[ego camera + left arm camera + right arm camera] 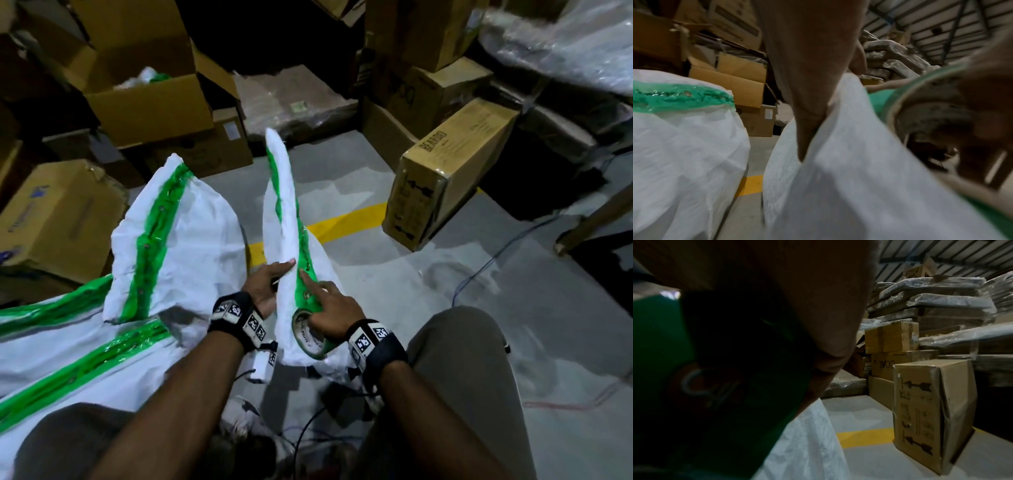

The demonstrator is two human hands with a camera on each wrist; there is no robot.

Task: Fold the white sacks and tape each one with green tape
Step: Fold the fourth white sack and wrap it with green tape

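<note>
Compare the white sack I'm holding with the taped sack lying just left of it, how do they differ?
The held sack stands up on edge between the left hand and right hand; the taped sack on the left lies spread with no hand on it. The held sack has the tape roll against its lower end; the other has none. Both are white with a green tape strip lengthwise.

Dim storeroom crowded with boxes around a patch of grey floor

The grey floor [394, 284] carries a curved yellow line [346, 222] and a thin blue cable [486, 263]. Brown cardboard boxes [147, 113] stand stacked at the back and left, one of them open at the top, and a long box [448, 174] lies tilted at the right. Plastic-wrapped bundles [941, 293] are piled high under a ribbed metal roof [941, 254]. The light is low.
</note>
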